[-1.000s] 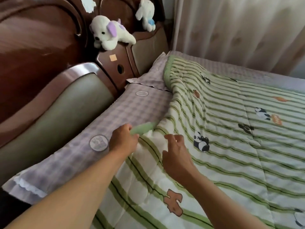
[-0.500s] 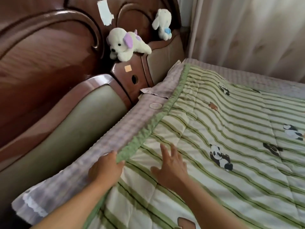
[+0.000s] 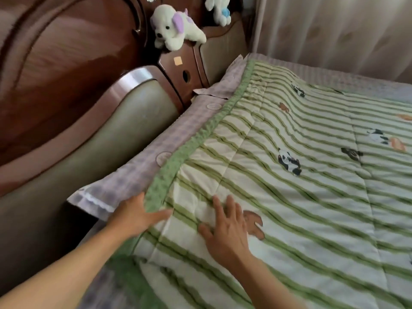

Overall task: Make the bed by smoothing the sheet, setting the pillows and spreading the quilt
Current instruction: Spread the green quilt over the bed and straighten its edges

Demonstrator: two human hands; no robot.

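Since half a second ago, the quilt's green edge is lying farther up over the pillows, and both hands are sitting nearer the bed's near corner than they were. The left hand [image 3: 136, 216] is gripping the quilt [image 3: 301, 197] at its green border [image 3: 194, 143], thumb lying across the top of the fabric and the other fingers hidden beneath the edge, so it is closed on the quilt's corner. The right hand [image 3: 227, 233] is pressing flat on the quilt just beside the left hand, its fingers [image 3: 231, 208] spread wide and holding nothing, next to a brown animal print [image 3: 255, 226].

The quilt, striped green and cream with panda prints, is lying spread across most of the bed and is covering all but a strip of the pillows. The near checked pillow [image 3: 138, 172] is showing between the border and the padded headboard [image 3: 95, 152], with a lace-trimmed end [image 3: 91, 200] sticking out near the left hand. A second checked pillow [image 3: 225, 85] is lying farther along the same line. The checked sheet [image 3: 334, 74] is showing along the far side beyond the quilt, beside a pale curtain [image 3: 334, 30]. A white plush dog [image 3: 176, 30] with purple ears is resting on top of the wooden headboard, and another plush toy [image 3: 219, 7] is sitting behind it, partly cut off.
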